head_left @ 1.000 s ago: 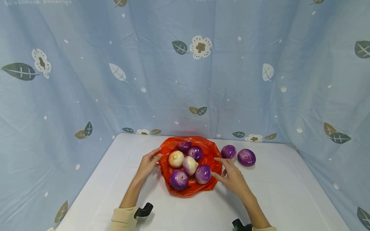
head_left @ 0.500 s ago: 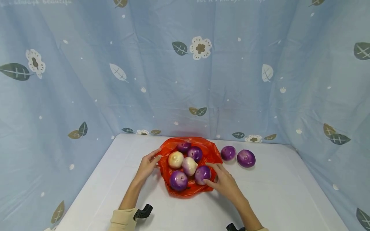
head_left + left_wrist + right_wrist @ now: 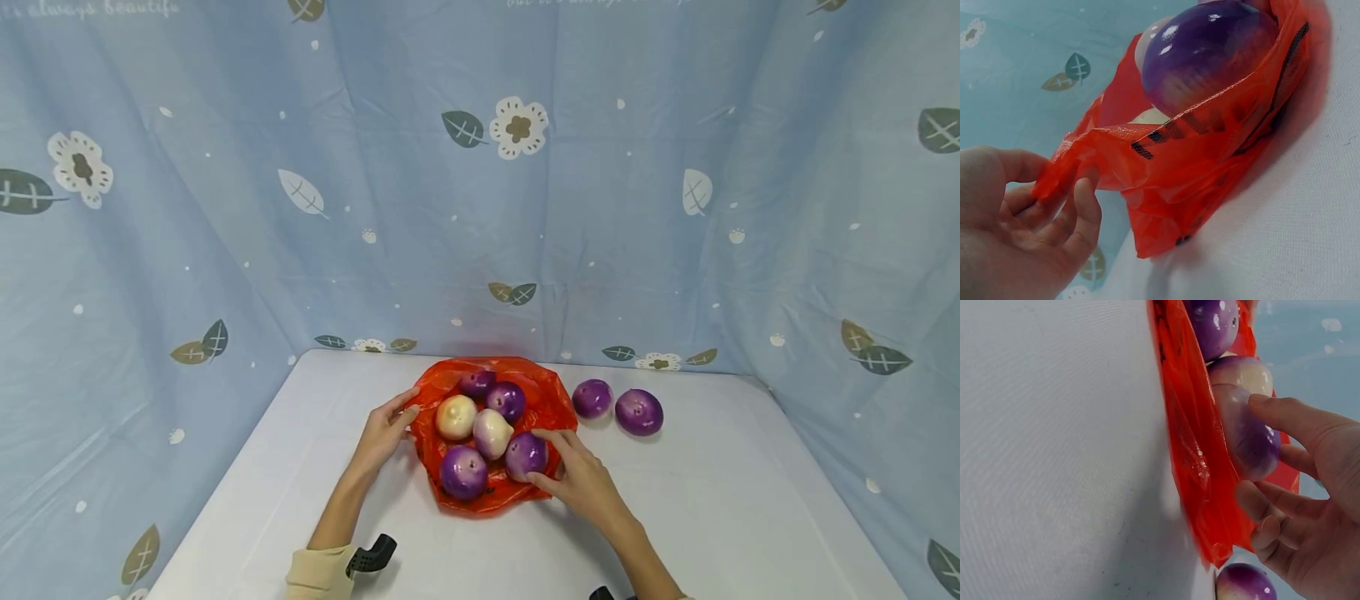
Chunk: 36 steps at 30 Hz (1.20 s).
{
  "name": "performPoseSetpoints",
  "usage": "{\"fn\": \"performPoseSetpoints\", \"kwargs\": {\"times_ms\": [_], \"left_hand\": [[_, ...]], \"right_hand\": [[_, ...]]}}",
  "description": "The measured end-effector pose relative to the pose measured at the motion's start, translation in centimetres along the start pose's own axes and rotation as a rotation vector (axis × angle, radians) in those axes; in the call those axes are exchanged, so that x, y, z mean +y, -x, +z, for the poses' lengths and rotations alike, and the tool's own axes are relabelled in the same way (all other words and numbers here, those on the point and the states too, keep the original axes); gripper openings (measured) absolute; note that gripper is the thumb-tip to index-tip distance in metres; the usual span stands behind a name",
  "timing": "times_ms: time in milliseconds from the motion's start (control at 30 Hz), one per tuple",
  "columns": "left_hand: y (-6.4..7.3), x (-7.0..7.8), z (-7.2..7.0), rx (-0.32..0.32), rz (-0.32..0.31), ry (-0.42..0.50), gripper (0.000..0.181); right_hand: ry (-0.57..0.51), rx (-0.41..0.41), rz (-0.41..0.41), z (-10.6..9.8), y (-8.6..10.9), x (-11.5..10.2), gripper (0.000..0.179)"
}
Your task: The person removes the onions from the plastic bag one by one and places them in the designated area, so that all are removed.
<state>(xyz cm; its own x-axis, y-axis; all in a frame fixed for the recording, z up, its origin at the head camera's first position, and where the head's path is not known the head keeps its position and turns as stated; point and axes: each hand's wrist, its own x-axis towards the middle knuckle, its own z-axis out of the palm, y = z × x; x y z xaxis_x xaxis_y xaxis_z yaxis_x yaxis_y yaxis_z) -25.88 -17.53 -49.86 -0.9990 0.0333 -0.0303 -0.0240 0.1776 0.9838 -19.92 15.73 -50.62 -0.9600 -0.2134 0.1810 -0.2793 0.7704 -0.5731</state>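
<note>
The fingers of the left hand [image 3: 381,435] pinch the left rim of the red bag [image 3: 546,390], its thin plastic seemingly light, limp and tearable. Inside, front right, a glossy purple-and-white vegetable [image 3: 526,456] looks firm and slippery, best taken across its sides, where the right hand [image 3: 583,477] pinches it between thumb and fingers. Farther right, two purple vegetables [image 3: 639,412] rest on the surface [image 3: 727,492].
</note>
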Motion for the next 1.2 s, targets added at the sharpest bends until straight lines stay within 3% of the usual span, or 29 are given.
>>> {"fn": "performPoseSetpoints", "kwargs": {"times_ms": [300,500,867,1200], "left_hand": [[0.21,0.19,-0.15,-0.008,-0.007,-0.003,0.044],[0.31,-0.16,0.05,-0.005,0.020,-0.013,0.043],[-0.17,0.19,0.01,-0.020,0.010,-0.018,0.045],[-0.03,-0.01,0.05,-0.014,0.021,-0.027,0.043]], "right_hand": [[-0.004,-0.015,0.013,0.35,0.16,0.22,0.064],[-0.004,-0.005,-0.006,0.48,0.26,0.45,0.064],[-0.012,0.031,-0.060,0.42,-0.04,0.33,0.071],[0.002,0.022,-0.056,0.73,0.18,0.53,0.070]]}}
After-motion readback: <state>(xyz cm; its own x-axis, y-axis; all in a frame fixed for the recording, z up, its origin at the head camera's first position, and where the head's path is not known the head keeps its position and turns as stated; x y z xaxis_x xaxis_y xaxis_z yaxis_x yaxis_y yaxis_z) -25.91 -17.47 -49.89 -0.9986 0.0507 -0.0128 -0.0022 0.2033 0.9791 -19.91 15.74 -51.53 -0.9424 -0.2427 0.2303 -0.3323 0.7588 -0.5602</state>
